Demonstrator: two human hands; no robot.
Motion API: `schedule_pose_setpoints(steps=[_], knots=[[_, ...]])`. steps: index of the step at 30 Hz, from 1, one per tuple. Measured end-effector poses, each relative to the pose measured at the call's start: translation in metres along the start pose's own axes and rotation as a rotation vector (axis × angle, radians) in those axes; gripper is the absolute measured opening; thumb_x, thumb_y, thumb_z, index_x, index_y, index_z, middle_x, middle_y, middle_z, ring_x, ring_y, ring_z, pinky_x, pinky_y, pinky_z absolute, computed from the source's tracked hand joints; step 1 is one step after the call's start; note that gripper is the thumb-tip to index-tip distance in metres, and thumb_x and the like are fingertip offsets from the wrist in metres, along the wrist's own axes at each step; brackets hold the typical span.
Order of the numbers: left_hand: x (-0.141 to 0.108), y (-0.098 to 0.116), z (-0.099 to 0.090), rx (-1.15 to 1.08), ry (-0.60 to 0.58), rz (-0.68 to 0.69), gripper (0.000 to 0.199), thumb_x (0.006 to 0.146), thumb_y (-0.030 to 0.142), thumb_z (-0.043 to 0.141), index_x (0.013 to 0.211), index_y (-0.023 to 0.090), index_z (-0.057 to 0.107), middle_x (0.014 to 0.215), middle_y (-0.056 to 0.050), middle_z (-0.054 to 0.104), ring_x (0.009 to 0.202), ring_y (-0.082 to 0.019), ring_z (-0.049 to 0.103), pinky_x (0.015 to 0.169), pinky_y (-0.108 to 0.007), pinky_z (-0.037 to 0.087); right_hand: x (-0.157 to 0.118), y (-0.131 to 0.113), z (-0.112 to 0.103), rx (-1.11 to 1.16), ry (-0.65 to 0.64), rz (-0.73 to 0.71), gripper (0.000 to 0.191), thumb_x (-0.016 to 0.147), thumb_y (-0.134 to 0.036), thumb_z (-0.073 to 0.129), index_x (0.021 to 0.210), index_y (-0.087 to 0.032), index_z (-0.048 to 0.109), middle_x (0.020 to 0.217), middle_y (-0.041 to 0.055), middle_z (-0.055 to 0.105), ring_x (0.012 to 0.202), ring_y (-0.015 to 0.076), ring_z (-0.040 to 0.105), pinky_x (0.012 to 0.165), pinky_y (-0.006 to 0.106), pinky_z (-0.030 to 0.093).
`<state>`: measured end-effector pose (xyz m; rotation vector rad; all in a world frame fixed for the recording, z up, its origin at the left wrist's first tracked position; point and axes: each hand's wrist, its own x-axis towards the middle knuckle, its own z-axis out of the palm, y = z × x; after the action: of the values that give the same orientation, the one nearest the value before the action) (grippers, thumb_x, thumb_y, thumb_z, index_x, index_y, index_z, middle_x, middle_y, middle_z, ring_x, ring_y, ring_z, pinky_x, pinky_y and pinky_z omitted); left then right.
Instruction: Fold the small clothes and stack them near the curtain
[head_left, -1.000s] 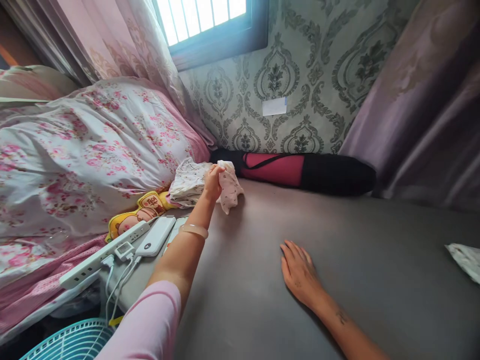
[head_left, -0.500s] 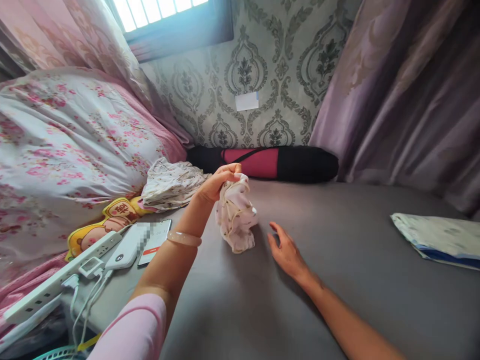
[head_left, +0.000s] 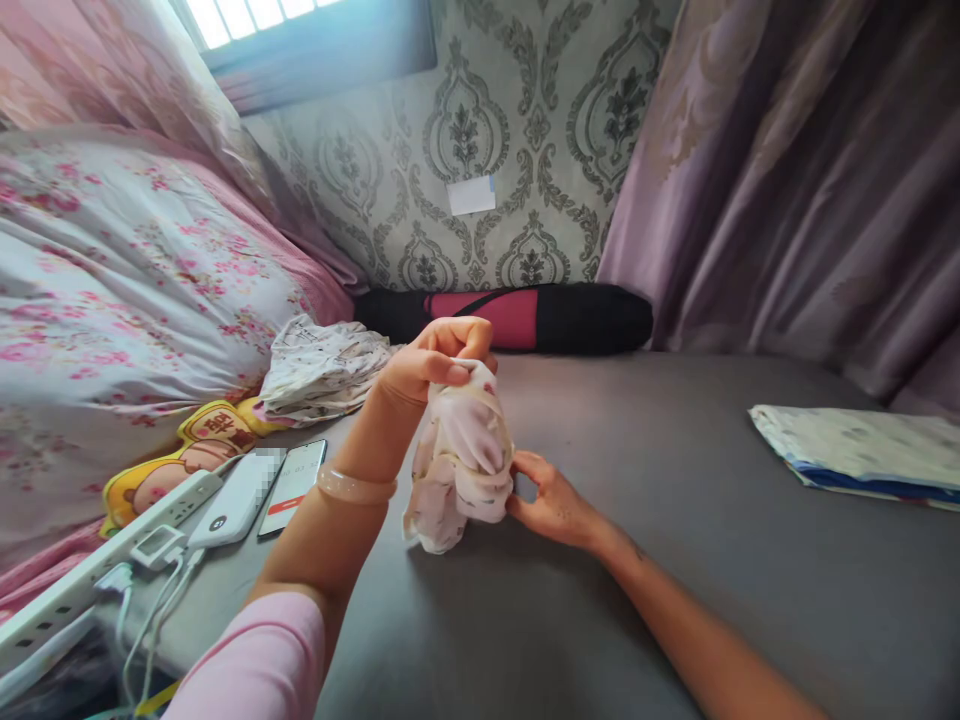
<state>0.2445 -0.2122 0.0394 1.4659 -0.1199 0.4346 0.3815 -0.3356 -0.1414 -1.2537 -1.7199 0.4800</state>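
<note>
While the patterned wall (head_left: pixel 540 130) rises beyond both hands, a flat grey surface (head_left: pixel 697 610) spreads beneath them, seemingly smooth enough for thin cloth to slide. Past the hands lies a long black-and-red bag (head_left: pixel 600 320); a folded stack (head_left: pixel 855 450) sits well to their right, a rumpled pile (head_left: pixel 322 370) just beyond the left wrist. Between the hands hangs a small printed cloth (head_left: pixel 476 440), probably light, soft and limp, hardly fragile but apt to bunch, so its edges look best to hold. The left hand (head_left: pixel 431 350) pinches its top; the right hand (head_left: pixel 551 500) sets thumb and forefinger, curved apart, against its right edge, whether gripping I cannot tell
</note>
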Motion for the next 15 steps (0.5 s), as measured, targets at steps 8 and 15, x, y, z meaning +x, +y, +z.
schedule_pose_setpoints(steps=[8,15], knots=[[-0.006,-0.001,-0.004,0.061,0.119,-0.042,0.046,0.049,0.032,0.076,0.056,0.021,0.032,0.043,0.005,0.037,0.035,-0.006,0.037,0.035,-0.019,0.031,0.006,-0.033,-0.012,0.249,-0.048,0.039,0.042,0.081,-0.024,0.063,0.123,-0.025,0.057,0.131,0.006,0.054,0.122,0.0199,0.051,0.104,0.036,0.039],[-0.013,0.006,-0.023,0.151,0.34,-0.004,0.036,0.056,0.025,0.071,0.057,0.02,0.036,0.046,0.006,0.036,0.036,-0.006,0.037,0.037,-0.018,0.029,0.008,-0.031,-0.02,0.325,0.001,0.119,0.016,0.078,-0.033,0.067,0.078,-0.02,0.057,0.094,0.0015,0.064,0.09,0.0168,0.061,0.085,0.031,0.049]])
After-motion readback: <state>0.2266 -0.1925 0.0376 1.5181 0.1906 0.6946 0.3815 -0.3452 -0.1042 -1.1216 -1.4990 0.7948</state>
